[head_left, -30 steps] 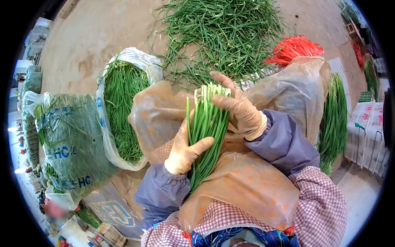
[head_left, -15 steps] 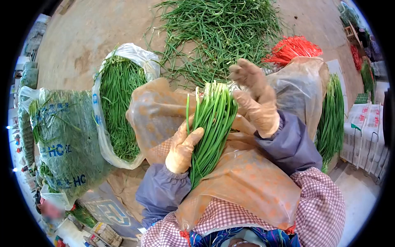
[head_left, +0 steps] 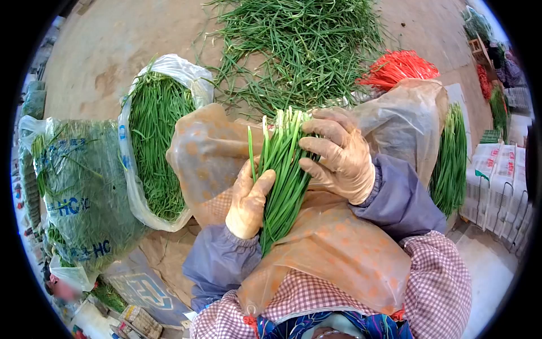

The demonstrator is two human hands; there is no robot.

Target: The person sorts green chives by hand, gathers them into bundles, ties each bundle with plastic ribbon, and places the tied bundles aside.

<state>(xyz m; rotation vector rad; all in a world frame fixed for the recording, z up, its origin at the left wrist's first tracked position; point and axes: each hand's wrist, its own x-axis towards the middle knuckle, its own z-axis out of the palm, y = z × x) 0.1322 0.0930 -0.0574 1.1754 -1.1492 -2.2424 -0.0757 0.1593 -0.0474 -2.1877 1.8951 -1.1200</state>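
Observation:
A bunch of garlic chives point(head_left: 285, 195) stands over my lap, pale cut ends pointing up and away from me. My left hand point(head_left: 248, 200), in a tan glove, is closed round its left side, thumb across the front. One stalk point(head_left: 250, 144) sticks out apart from the rest on the left. Against the upper right side of the bunch, my gloved right hand point(head_left: 339, 155) has its fingers curled onto the stalks near the pale ends. A translucent orange-spotted plastic apron point(head_left: 339, 248) covers my lap beneath.
Loose chives point(head_left: 299, 51) lie heaped on the floor ahead. Red ties point(head_left: 401, 69) sit beyond my right knee. An open bag point(head_left: 125, 186) full of chives and a packed bag point(head_left: 90, 192) stand at left. More chives point(head_left: 450, 164) and white wrapped boxes point(head_left: 497, 183) are at right.
My right hand has come down and left from beside the bunch, where it was raised with fingers off it, onto the stalks. The left hand keeps its hold.

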